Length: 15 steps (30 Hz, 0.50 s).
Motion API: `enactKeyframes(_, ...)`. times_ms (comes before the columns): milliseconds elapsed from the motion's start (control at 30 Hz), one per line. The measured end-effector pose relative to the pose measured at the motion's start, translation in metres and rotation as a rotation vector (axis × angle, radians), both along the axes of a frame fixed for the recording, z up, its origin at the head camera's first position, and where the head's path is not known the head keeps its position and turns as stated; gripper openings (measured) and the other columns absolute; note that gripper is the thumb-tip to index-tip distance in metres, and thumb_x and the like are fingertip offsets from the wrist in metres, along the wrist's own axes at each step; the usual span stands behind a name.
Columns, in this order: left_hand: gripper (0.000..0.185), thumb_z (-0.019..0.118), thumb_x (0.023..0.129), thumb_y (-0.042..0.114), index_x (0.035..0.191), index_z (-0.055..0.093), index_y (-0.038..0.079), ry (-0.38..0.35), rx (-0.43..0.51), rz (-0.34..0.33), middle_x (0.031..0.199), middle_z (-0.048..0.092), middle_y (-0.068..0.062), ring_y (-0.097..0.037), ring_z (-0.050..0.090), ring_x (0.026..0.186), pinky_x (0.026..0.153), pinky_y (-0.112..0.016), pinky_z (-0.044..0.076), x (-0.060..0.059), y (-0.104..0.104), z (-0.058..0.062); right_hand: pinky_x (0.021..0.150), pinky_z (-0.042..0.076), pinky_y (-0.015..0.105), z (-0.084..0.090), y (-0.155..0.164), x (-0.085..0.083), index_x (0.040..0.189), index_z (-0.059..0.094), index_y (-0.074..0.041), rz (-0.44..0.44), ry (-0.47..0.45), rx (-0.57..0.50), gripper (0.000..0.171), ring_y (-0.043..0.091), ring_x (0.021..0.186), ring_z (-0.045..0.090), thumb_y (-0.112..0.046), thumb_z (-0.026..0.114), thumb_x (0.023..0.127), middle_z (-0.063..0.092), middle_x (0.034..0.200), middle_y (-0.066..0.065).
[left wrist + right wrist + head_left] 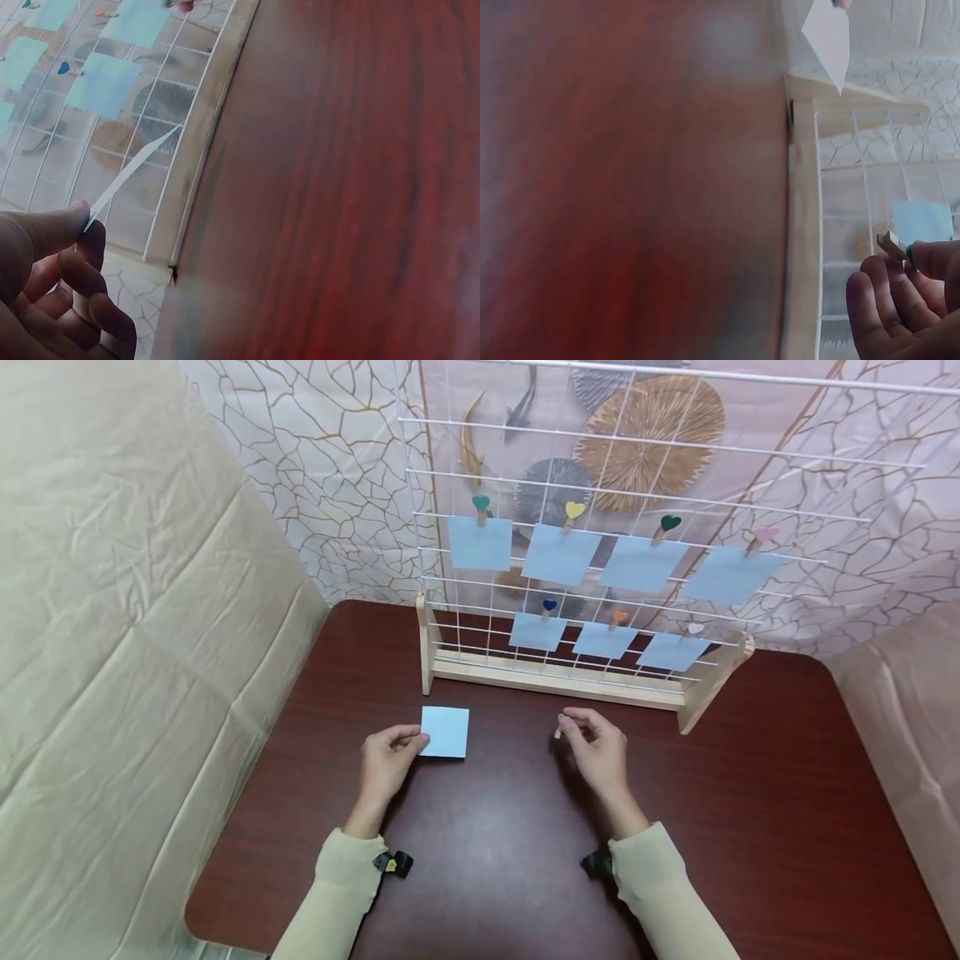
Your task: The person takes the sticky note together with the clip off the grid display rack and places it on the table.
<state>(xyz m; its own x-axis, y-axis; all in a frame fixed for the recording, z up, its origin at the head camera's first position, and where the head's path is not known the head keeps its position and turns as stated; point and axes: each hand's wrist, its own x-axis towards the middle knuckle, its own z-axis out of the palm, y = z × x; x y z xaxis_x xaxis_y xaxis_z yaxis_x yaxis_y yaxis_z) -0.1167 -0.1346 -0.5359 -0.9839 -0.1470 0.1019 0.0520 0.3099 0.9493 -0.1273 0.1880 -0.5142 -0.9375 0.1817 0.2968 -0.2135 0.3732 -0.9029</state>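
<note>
My left hand (415, 742) pinches the near left edge of a light blue square paper (445, 732), held just above the dark red table (487, 852). In the left wrist view the paper (135, 169) shows edge-on between thumb and forefinger of the left hand (84, 221). My right hand (567, 721) pinches a small wooden clip (559, 727) in front of the rack; the right wrist view shows the clip (892, 244) at the fingertips (930, 259), with the paper (829, 37) at the top. The two hands are about a hand's width apart.
A white wire grid on a wooden base (558, 679) stands behind the hands. Several blue papers (560, 553) hang on it from heart-topped clips (574, 512), in two rows. Cream cloth (112, 652) lines the left side and a patterned curtain (337, 468) hangs behind.
</note>
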Motion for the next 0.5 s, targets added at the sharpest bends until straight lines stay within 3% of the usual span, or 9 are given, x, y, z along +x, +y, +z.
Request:
enactKeyframes(167,0.023,0.084,0.093,0.018,0.109,0.082,0.002,-0.048,-0.023,0.017,0.093,0.078,-0.012,-0.015,0.070,0.080,0.070,-0.022,0.053,0.003,-0.006,0.002,0.061,0.045,0.013,-0.017,0.023,0.003,0.113,0.078,0.004,-0.026,-0.046,0.010,0.017,0.002,0.069,0.063,-0.006,0.074,0.100,0.076,0.085,0.020)
enactKeyframes(500,0.022,0.085,0.092,0.022,0.105,0.083,0.004,-0.136,-0.117,0.019,0.091,0.079,-0.009,-0.021,0.073,0.083,0.073,-0.029,0.054,0.004,-0.018,0.000,0.058,0.055,0.022,-0.016,0.046,0.017,0.113,0.077,0.003,0.000,-0.181,0.003,0.020,0.012,0.073,0.071,-0.013,0.073,0.102,0.077,0.090,0.019)
